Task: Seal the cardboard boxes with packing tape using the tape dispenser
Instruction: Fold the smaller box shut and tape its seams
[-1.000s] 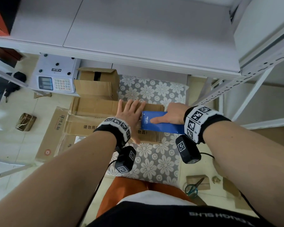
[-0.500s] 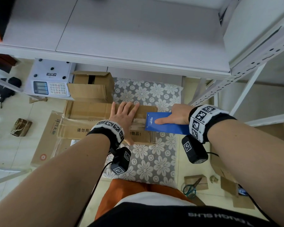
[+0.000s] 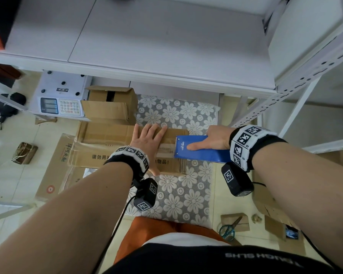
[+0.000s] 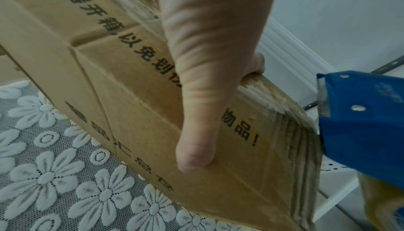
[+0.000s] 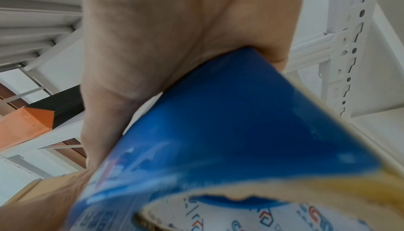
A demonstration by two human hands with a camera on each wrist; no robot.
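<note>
**Fingers flat on box, dispenser at right end**

Fingers [image 3: 156,131] of left hand [image 3: 147,143] spread flat on cardboard box [image 3: 99,145], pinning flaps on the floral mat [image 3: 178,196]. Right hand [image 3: 212,139] curled round blue tape dispenser [image 3: 198,153], index extended, at box's right edge, likely finishing the seam.

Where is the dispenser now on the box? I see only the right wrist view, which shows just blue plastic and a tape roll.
Observer: The tape dispenser sits at the right end of the cardboard box, its front edge over the top.
Operator: What does the left hand do?
Observer: The left hand lies flat on the box top, fingers straight, thumb on the printed face.
Operator: Is tape on the box?
Observer: Yes, a clear tape strip runs between that hand and the dispenser.
</note>
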